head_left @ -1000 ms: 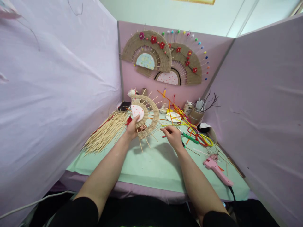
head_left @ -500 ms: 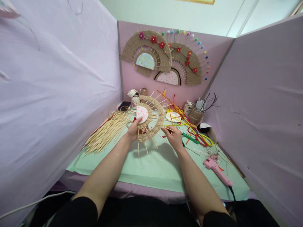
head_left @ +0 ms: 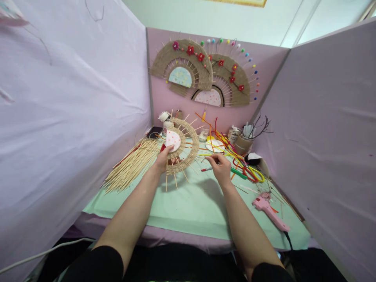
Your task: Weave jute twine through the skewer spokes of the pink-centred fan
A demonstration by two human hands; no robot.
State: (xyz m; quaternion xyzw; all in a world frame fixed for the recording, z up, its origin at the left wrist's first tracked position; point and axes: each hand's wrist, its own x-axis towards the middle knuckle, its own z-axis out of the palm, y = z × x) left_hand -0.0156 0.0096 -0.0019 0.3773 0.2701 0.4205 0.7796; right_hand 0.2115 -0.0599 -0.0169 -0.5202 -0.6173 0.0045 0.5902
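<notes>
Fingers of the right hand [head_left: 221, 169] are pinched together, any strand between them too fine to tell, just right of the twine-woven half-round fan [head_left: 182, 143]. The left hand [head_left: 164, 159] grips its dotted half-disc [head_left: 173, 140], straight edge running away from the person, curved rim facing right.

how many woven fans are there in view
3. One woven fan is in the left hand; a blue-centred fan and another fan partly behind it are on the pink back panel. Others could be hidden.
</notes>
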